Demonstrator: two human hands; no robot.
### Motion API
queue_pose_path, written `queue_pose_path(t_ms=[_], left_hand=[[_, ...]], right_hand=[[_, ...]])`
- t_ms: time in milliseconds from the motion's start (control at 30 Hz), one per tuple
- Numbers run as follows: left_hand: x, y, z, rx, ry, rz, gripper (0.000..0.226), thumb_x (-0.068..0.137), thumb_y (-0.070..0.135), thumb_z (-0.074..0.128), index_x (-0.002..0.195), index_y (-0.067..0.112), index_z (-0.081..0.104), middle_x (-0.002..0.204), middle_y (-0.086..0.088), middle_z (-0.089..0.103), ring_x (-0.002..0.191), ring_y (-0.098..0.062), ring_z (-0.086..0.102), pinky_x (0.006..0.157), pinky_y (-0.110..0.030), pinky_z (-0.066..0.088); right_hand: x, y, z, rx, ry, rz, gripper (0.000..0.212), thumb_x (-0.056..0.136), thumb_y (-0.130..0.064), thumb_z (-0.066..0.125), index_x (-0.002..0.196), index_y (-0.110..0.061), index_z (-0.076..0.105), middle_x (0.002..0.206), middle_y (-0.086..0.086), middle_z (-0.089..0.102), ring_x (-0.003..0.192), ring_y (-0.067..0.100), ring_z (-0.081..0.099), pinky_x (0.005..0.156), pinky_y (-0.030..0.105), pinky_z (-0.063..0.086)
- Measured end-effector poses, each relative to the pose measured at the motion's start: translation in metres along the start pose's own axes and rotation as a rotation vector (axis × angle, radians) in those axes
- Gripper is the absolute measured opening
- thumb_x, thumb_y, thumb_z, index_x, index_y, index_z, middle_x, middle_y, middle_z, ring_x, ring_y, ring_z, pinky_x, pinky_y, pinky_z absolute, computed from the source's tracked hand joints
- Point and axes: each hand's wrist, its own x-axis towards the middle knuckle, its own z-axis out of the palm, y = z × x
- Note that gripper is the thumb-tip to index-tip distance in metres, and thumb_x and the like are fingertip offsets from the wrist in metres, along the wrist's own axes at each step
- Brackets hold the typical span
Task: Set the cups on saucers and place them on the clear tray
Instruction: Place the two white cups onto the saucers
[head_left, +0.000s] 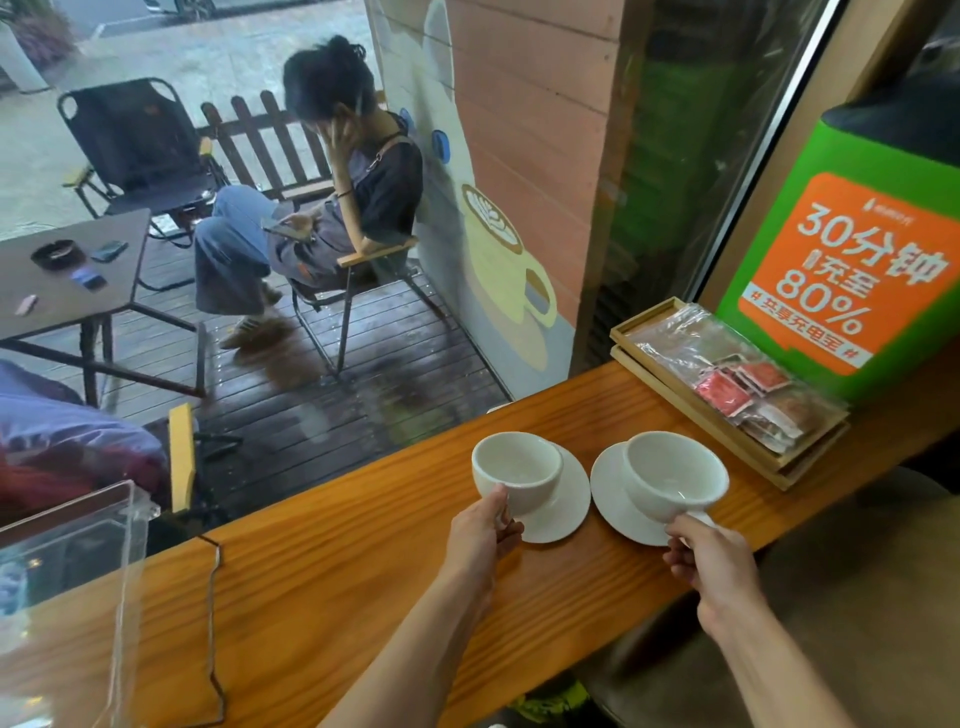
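**Wooden counter, two cups landing on their saucers**

Wood counter (363, 597) runs along a window, with a deck and a seated person outside. I have a white cup in each hand. My left hand (480, 535) pinches the handle of the left cup (517, 470), which sits tilted over the left saucer (563, 512); whether its base is fully down I cannot tell. My right hand (709, 558) is closed on the handle of the right cup (675, 475), which is over the right saucer (613, 499), again either just touching or just above. The two saucers lie side by side at the far right of the counter, almost touching, with a wooden tray of packets (727, 379) just beyond them.

As I judge it, the step in hand is seating the cups, so the first half of the job is nearly done. The clear tray (78, 545) stands well apart, at the near left end of the counter. Next I need to level each cup in its saucer's well, let go of the handles, then take each saucer by its rim and carry it left without the cup sliding.
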Motion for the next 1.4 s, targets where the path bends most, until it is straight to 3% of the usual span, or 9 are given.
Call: queue_pose_path(t_ms=[167,367,467,600,800,1033,1167,1300,1400], left_hand=[[-0.001,-0.004,0.002,0.047,-0.011,0.000,0.020,0.097,0.028,0.045,0.096,0.011,0.056,0.099,-0.008,0.060,0.101,-0.026,0.061,0.089,-0.036,0.053],[-0.001,-0.009,0.006,0.111,-0.002,-0.036,0.038,0.098,0.027,0.045,0.069,0.008,0.061,0.103,-0.011,0.060,0.096,-0.020,0.056,0.088,-0.033,0.050],[-0.002,-0.009,0.009,0.165,0.017,-0.054,0.035,0.097,0.028,0.046,0.074,0.009,0.065,0.097,-0.007,0.063,0.088,-0.016,0.058,0.082,-0.030,0.052],[-0.004,-0.009,0.009,0.211,0.086,-0.024,0.026,0.094,0.027,0.053,0.087,0.010,0.071,0.082,0.001,0.064,0.071,-0.010,0.058,0.058,-0.020,0.048],[-0.006,-0.015,0.008,0.278,0.113,0.064,0.027,0.092,0.033,0.054,0.096,0.013,0.072,0.079,0.010,0.062,0.073,-0.004,0.055,0.057,-0.016,0.040],[0.001,-0.015,-0.005,0.395,0.100,0.129,0.016,0.090,0.034,0.057,0.086,0.021,0.065,0.087,0.002,0.066,0.078,-0.008,0.060,0.057,-0.018,0.042],[0.011,-0.016,-0.017,0.420,0.159,0.155,0.010,0.092,0.033,0.054,0.088,0.026,0.061,0.091,0.005,0.064,0.084,-0.008,0.058,0.061,-0.020,0.044],[0.021,-0.016,-0.021,0.423,0.184,0.118,0.007,0.092,0.034,0.055,0.093,0.027,0.055,0.098,0.005,0.059,0.084,-0.006,0.055,0.061,-0.020,0.043],[0.029,-0.011,-0.019,0.397,0.183,0.069,0.033,0.091,0.038,0.055,0.117,0.018,0.052,0.110,0.000,0.057,0.093,-0.014,0.055,0.070,-0.027,0.046]], right_hand=[[0.002,0.006,0.001,-0.022,0.009,-0.014,0.010,0.084,-0.009,0.057,0.075,-0.005,0.059,0.073,0.012,0.056,0.068,0.020,0.051,0.059,0.030,0.043],[0.006,0.012,0.002,-0.041,0.014,-0.006,0.012,0.084,-0.010,0.057,0.073,-0.006,0.059,0.072,0.011,0.056,0.067,0.020,0.052,0.059,0.031,0.043],[0.007,0.017,0.000,-0.039,0.004,0.004,0.010,0.085,-0.012,0.058,0.077,-0.007,0.060,0.076,0.012,0.059,0.069,0.022,0.055,0.059,0.032,0.046],[0.007,0.022,-0.003,-0.033,-0.022,0.033,0.005,0.084,-0.015,0.063,0.086,-0.010,0.062,0.085,0.012,0.065,0.072,0.024,0.061,0.055,0.033,0.049],[0.004,0.021,0.000,-0.074,-0.106,0.096,0.022,0.083,-0.023,0.067,0.101,-0.013,0.058,0.096,0.012,0.065,0.079,0.028,0.065,0.056,0.034,0.051],[-0.010,0.028,-0.007,-0.239,0.008,-0.015,0.054,0.083,-0.024,0.066,0.127,-0.015,0.036,0.095,0.008,0.058,0.075,0.029,0.063,0.054,0.033,0.047],[-0.021,0.048,-0.017,-0.343,0.118,-0.114,0.036,0.085,-0.017,0.063,0.116,-0.008,0.047,0.080,0.001,0.060,0.065,0.023,0.063,0.053,0.028,0.040],[-0.028,0.054,-0.007,-0.299,-0.097,-0.034,0.007,0.087,-0.009,0.059,0.093,-0.006,0.062,0.081,0.012,0.067,0.064,0.025,0.063,0.052,0.033,0.046],[-0.028,0.047,0.013,-0.272,-0.233,-0.024,0.004,0.088,-0.011,0.058,0.089,-0.010,0.062,0.082,0.011,0.067,0.064,0.021,0.063,0.048,0.027,0.048]])
